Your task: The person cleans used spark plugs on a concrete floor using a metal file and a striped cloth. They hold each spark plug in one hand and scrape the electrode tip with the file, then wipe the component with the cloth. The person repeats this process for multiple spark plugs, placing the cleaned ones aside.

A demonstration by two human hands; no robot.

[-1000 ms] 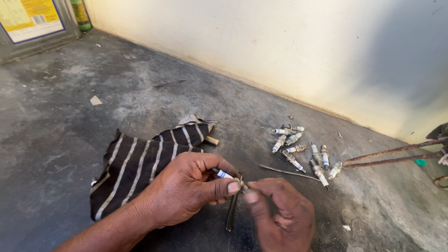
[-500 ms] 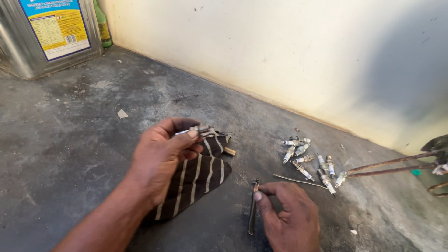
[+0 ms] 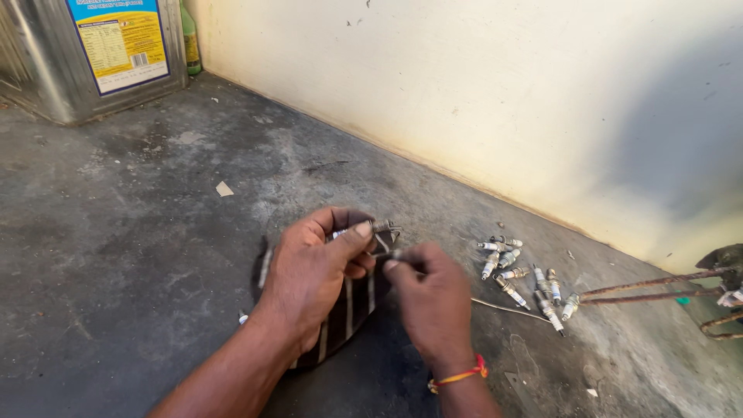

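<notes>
Both hands have met over the striped cloth (image 3: 340,317): my left hand (image 3: 309,279) pinches a spark plug (image 3: 364,227), its long axis level, threaded end pointing right; my right hand (image 3: 433,298) pinches a thin tool (image 3: 391,253) beneath it.

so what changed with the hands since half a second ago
The right hand left the tool it pressed on the floor and rose to meet the left hand, which drew back over the striped cloth, holding a spark plug. The pile of plugs and wire stayed put.
</notes>
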